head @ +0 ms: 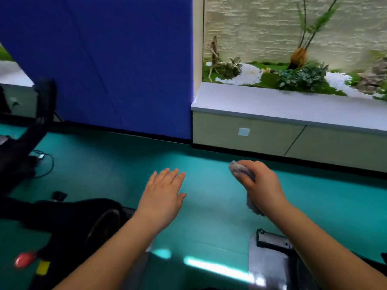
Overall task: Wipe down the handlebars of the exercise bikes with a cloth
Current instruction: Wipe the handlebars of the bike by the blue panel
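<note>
Both arms out over the teal floor, low in the frame. Left hand at centre, palm down, fingers straight and lightly fanned, grip spread and holding nothing, hovering clear of everything. Right hand just right of centre, grip curled tight round a bunched grey cloth (one wad poking out past the knuckles toward the top, a tail dangling below the wrist). No handlebar plainly showing anywhere in frame; cloth touching nothing but the hand. Lower left: dark exercise bike, blurred, flywheel rim catching light beside the left forearm, a red knob and a yellow tag near the bottom edge. Lower right: a grey and black machine part tucked under the right forearm, too smeared to name further. Far left, middle height: a black stand and a loose cable curling on the floor. Upper left to centre: a blue padded panel standing upright. Upper right: a pale counter with cabinet fronts below, and behind it a planter bed of moss, white pebbles and leafy plants against a light stone wall.
</note>
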Demonstrator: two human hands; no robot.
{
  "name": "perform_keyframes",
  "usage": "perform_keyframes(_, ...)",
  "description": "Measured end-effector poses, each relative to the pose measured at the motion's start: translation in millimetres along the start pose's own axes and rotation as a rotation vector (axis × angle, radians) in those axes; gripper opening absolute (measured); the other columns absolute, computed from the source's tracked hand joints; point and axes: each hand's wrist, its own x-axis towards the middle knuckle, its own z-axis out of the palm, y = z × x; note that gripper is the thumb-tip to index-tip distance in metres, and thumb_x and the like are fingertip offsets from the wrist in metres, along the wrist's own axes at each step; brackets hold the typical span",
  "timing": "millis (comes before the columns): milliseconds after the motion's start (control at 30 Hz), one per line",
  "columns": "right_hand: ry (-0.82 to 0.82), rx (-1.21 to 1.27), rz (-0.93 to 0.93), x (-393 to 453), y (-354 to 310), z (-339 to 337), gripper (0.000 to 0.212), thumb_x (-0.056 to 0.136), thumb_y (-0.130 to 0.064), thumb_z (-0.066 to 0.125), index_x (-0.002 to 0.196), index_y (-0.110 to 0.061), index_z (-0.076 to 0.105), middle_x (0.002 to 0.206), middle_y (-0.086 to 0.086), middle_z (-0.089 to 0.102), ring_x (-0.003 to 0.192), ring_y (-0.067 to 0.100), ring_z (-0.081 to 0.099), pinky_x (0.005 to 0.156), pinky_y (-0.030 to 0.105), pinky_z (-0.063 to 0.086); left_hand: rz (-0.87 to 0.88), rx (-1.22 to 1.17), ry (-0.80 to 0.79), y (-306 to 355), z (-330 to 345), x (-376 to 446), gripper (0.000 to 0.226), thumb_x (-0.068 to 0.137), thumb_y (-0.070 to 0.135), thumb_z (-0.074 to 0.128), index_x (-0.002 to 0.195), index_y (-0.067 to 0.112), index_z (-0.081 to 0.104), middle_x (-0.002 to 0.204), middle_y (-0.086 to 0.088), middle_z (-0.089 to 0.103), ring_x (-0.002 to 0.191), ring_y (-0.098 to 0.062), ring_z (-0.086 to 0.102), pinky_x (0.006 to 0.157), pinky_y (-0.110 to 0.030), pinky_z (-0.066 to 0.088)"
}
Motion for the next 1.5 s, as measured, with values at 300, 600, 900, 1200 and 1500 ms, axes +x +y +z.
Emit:
perform_keyframes(300, -0.116, 0.102, -0.056, -16, -111, 100, 0.011, 0.091, -0.032, 0.061, 0.100, -0.030, 0.067, 0.061, -0.014, 0.051, 0.059, 0.004, 0.050, 0.068, 0.022, 0.041, -0.108, 0.027, 0.094, -111, -30, -94, 0.055, 0.073, 0.036, 0.070, 0.124, 0.018, 0.061, 0.126, -0.003, 0.063, 0.118, -0.027, 0.058, 0.102, -0.047, 0.039)
perform_keyframes(600, -0.113, 0.139, -0.096, -34, -200, 173, 0.014, 0.088, -0.034, 0.063, 0.102, -0.032, 0.067, 0.079, -0.002, 0.064, 0.070, 0.018, 0.062, 0.073, 0.028, 0.048, -0.160, -0.004, 0.122, -192, -61, -165, 0.054, 0.087, 0.032, 0.062, 0.138, 0.019, 0.048, 0.143, -0.001, 0.048, 0.134, -0.025, 0.040, 0.113, -0.042, 0.026)
perform_keyframes(900, -0.126, 0.244, -0.211, -12, -273, 195, 0.018, 0.087, -0.025, 0.067, 0.102, -0.035, 0.067, 0.095, -0.004, 0.060, 0.087, 0.010, 0.056, 0.076, 0.012, 0.038, -0.212, -0.057, 0.345, -224, -92, -170, 0.049, 0.082, 0.028, 0.058, 0.130, 0.018, 0.057, 0.136, -0.002, 0.054, 0.126, -0.025, 0.049, 0.102, -0.044, 0.040)
perform_keyframes(1200, -0.173, 0.313, -0.333, 32, -317, 221, 0.022, 0.084, -0.022, 0.070, 0.105, -0.028, 0.069, 0.089, -0.014, 0.055, 0.088, -0.001, 0.053, 0.075, 0.002, 0.033, -0.360, -0.045, 0.474, -274, -115, -164, 0.048, 0.087, 0.030, 0.045, 0.132, 0.017, 0.055, 0.141, -0.002, 0.049, 0.130, -0.026, 0.042, 0.107, -0.048, 0.038)
perform_keyframes(1500, -0.155, 0.325, -0.341, 41, -354, 254, 0.026, 0.082, -0.020, 0.072, 0.107, -0.023, 0.069, 0.093, -0.012, 0.057, 0.090, -0.003, 0.053, 0.078, 0.003, 0.034, -0.430, -0.049, 0.485, -350, -127, -173, 0.043, 0.089, 0.013, 0.052, 0.132, 0.016, 0.056, 0.141, -0.003, 0.049, 0.132, -0.026, 0.038, 0.109, -0.045, 0.032)
